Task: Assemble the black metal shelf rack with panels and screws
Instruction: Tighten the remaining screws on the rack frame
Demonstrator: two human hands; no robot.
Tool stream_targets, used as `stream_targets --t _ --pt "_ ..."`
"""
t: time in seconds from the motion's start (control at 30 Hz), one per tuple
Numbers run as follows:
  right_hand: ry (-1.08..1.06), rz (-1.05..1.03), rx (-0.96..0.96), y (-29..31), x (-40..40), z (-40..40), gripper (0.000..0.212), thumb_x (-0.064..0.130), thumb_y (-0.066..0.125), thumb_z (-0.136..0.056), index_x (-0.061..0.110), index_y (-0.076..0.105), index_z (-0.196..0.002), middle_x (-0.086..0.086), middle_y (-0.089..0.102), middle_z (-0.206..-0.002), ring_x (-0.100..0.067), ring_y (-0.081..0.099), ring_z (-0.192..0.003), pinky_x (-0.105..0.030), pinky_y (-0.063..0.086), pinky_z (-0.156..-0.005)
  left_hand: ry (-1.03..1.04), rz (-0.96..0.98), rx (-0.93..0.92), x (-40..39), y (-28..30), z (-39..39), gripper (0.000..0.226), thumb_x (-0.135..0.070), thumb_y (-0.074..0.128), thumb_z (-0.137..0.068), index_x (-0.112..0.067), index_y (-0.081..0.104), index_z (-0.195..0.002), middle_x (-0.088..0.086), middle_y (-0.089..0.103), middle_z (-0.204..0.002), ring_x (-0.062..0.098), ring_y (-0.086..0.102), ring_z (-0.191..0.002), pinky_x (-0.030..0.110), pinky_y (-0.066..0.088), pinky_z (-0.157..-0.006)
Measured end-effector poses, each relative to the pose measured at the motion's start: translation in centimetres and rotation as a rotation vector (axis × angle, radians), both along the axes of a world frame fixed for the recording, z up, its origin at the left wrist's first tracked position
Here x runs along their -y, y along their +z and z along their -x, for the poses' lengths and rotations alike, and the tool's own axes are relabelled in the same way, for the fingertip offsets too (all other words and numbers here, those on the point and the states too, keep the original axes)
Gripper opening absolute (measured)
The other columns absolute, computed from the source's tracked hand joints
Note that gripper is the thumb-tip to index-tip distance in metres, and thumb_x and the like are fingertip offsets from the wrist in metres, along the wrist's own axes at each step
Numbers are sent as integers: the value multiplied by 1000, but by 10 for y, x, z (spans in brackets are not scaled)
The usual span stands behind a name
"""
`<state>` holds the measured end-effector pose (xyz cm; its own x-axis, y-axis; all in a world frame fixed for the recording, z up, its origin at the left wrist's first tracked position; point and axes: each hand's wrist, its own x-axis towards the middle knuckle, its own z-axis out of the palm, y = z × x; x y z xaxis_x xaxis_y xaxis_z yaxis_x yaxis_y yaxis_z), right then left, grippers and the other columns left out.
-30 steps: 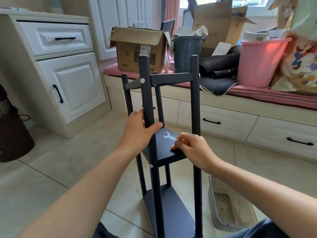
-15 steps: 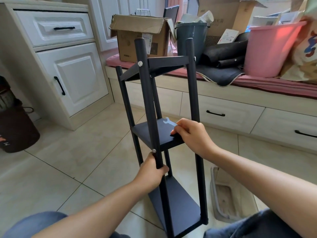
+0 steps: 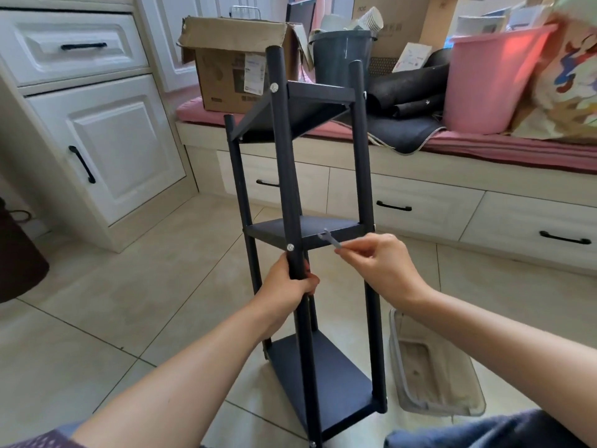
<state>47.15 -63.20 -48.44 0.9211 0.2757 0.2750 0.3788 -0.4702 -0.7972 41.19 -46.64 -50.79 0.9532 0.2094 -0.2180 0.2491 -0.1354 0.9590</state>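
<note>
The black metal shelf rack (image 3: 361, 176) stands on the tiled floor, tilted away from me, with three panels fixed between its posts. My left hand (image 3: 286, 287) grips the near front post just below a silver screw (image 3: 290, 247) at the middle panel (image 3: 274, 232). My right hand (image 3: 378, 260) pinches a small flat silver wrench (image 3: 329, 239) by one end, held just above the middle panel's front edge. A second screw (image 3: 274, 87) shows at the top panel.
A clear plastic tray (image 3: 433, 367) lies on the floor right of the rack. A white cabinet (image 3: 97, 140) stands at left. Behind is a window bench with drawers, a cardboard box (image 3: 232, 66), a grey bin (image 3: 342, 56) and a pink bucket (image 3: 491, 79).
My left hand slid down the front post from above the middle panel to below it. My right hand lifted the wrench off the middle panel. The rack tilted further away.
</note>
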Motion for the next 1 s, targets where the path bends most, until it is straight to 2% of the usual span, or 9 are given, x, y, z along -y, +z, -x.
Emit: stream_targets --t 0.17,0.3,0.37,0.43,0.57,0.73,0.8,0.9,1.0 --pt "61 197 11 -16 20 8 14 16 70 -90 15 80 -81 9 71 -66 -3 65 -68 -9 46 -62 -58 -25 47 11 -9 -7 8 -15 55 -101 -19 48 -98 4 54 -82 12 55 -72 24 47 -71" --pt "104 365 -54 -23 26 5 19 13 65 -91 13 80 -78 13 66 -61 6 60 -60 -3 40 -57 -105 -149 85 15 -11 -8 8 -21 55 -102 -23 47 -100 1 58 -85 4 60 -70 16 50 -65" --pt "104 398 -98 -24 26 0 19 13 64 -91 13 80 -81 9 71 -67 2 63 -64 -5 43 -59 -159 -252 84 15 -9 -9 12 -23 53 -103 -23 43 -109 0 62 -89 8 64 -78 18 53 -72" --pt "94 379 -137 -22 25 -5 19 16 64 -92 15 81 -83 9 72 -69 3 64 -68 -4 44 -61 -216 -319 65 16 -7 -11 19 -24 51 -104 -22 39 -118 3 65 -92 12 68 -83 18 54 -74" --pt "74 307 -176 -18 19 -16 21 22 64 -93 18 80 -80 16 69 -68 12 58 -65 -7 39 -65 -200 -284 75 21 -5 -24 22 -23 52 -104 -22 40 -122 1 64 -91 6 68 -74 11 50 -60" --pt "-4 186 -217 -19 18 -21 22 23 65 -93 17 80 -77 10 72 -77 -8 65 -72 -23 51 -70 17 -141 108 20 -11 -54 2 -26 53 -103 -26 51 -105 -4 58 -85 11 57 -79 25 44 -67" --pt "-43 122 -236 -25 18 -16 21 22 64 -93 17 80 -80 6 74 -76 -15 67 -72 -29 56 -73 25 -97 119 10 -10 -62 10 -34 52 -103 -26 53 -97 -3 56 -80 13 55 -75 26 44 -69" --pt "-86 9 -253 -40 9 -15 20 21 65 -93 17 80 -81 8 73 -73 -7 66 -71 -24 53 -74 50 -27 144 1 -10 -71 40 -58 43 -100 -21 53 -90 -1 51 -71 11 50 -64 26 48 -65" --pt "-109 -104 -242 -45 -8 -16 20 20 64 -94 16 78 -80 15 67 -65 9 61 -66 -6 45 -61 147 1 157 1 -11 -69 59 -66 28 -99 -16 53 -80 -3 49 -60 6 46 -50 17 44 -48"
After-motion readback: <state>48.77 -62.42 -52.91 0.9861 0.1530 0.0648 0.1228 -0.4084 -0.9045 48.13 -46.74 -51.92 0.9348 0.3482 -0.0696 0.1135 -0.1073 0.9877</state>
